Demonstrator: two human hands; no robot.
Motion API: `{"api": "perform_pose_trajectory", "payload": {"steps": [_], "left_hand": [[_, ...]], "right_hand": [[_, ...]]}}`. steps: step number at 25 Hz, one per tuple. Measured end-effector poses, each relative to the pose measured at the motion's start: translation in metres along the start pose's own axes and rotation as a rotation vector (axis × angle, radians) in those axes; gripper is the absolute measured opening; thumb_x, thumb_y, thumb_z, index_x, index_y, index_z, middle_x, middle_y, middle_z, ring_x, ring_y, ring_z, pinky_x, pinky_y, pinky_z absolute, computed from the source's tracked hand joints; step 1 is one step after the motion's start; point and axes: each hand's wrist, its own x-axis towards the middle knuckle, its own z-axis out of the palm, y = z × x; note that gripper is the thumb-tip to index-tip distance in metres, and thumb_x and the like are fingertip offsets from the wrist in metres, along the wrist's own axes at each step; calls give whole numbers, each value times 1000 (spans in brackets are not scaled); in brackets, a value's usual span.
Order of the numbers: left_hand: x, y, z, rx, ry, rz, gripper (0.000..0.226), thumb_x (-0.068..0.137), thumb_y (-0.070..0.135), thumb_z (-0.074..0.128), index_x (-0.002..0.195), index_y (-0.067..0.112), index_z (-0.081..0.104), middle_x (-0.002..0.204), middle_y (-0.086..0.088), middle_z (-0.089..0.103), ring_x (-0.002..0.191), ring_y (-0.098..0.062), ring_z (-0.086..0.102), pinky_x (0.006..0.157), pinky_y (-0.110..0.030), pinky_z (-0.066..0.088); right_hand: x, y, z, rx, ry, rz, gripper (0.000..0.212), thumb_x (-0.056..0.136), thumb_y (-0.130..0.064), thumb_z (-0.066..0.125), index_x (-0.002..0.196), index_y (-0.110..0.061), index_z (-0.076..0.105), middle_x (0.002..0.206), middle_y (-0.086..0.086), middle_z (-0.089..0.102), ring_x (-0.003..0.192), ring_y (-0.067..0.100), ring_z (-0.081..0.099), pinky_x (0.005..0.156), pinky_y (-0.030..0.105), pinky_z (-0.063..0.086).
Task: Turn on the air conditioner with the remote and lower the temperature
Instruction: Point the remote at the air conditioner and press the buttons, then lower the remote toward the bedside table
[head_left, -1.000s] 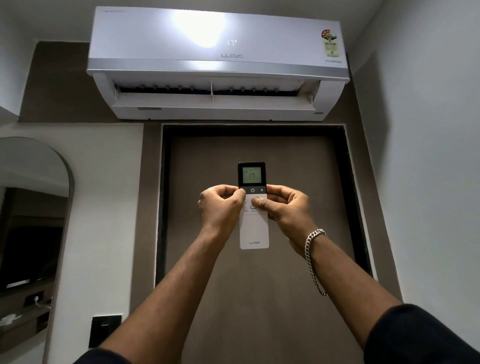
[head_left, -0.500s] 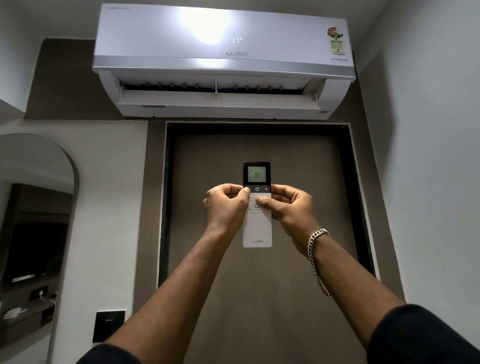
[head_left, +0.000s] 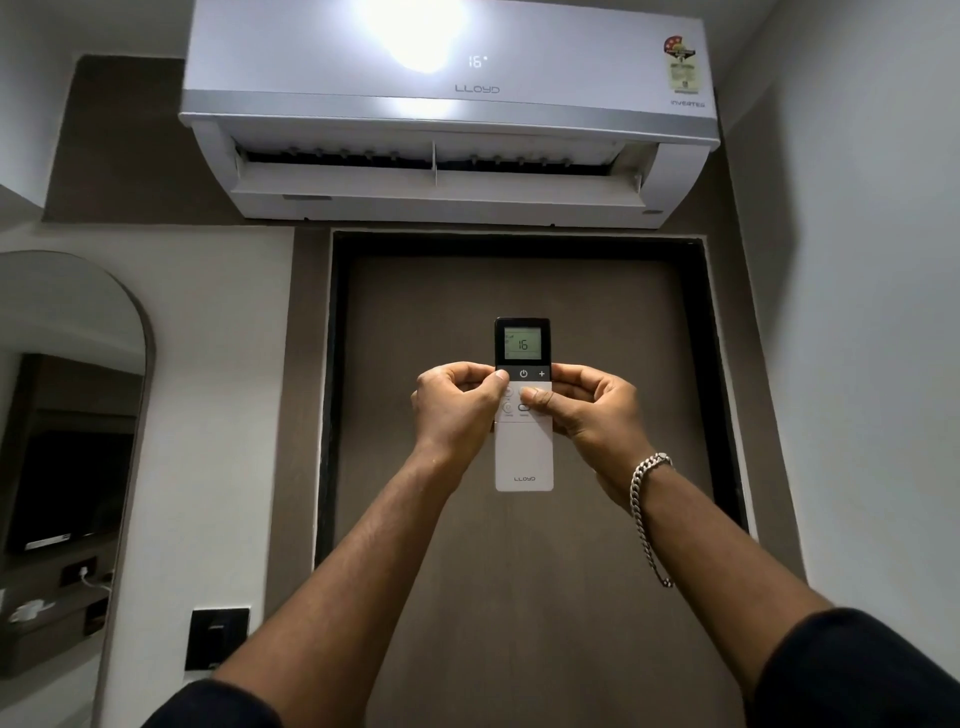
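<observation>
The air conditioner (head_left: 449, 111) hangs on the wall above the door (head_left: 519, 519), flap open, front reading 16. Below it, held upright before the door, the remote (head_left: 523, 447) shows 16, pinched between left hand (head_left: 457, 410) and right hand (head_left: 589, 410), thumbs on its buttons.

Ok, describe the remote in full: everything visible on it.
The remote is a slim upright bar, plastic by its look, held in front of the brown door below the air conditioner. Its black top has a lit screen reading 16, with power and plus buttons beneath. The white lower body carries round buttons and a grey LLOYD mark near the bottom. The left hand and right hand pinch its sides, both thumbs lying on the button area.
</observation>
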Motion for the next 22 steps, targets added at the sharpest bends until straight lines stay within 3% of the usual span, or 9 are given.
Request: {"api": "perform_pose_trajectory", "payload": {"steps": [7,9,12,16,22], "left_hand": [[-7,-21,9,-74,-106,-47,16,85,19,68,94,5,68,92,-15,74,83,-23,74,67,-36,62],[-15,-34,10,-95,-170,-54,3,86,15,67,89,15,67,90,-8,74,79,-15,75,61,-26,61],[-43,-67,24,-92,-284,-126,12,87,11,65,88,24,65,90,2,74,80,-11,74,63,-24,60],[-110,-140,68,-26,-447,-324,24,89,10,61,112,6,66,108,-10,73,97,-22,71,79,-38,61],[-301,-258,173,44,-809,-705,23,88,7,62,111,5,68,106,-9,73,93,-22,71,70,-28,58]], "right_hand": [[-9,11,-16,-46,-12,26,28,73,-7,77,94,-21,64,91,1,75,80,12,75,67,25,62],[-18,23,-24,-57,14,50,28,73,-8,78,96,-19,65,94,2,76,83,14,75,70,27,62],[-46,56,-44,-95,83,130,35,73,-8,79,105,-10,66,100,8,76,89,21,74,76,34,61],[-123,126,-91,-171,259,339,27,72,-3,79,94,-14,66,97,10,76,83,18,75,72,30,62],[-315,232,-205,-338,665,811,34,71,-8,80,104,-7,70,100,12,76,86,22,75,78,39,62]]}}
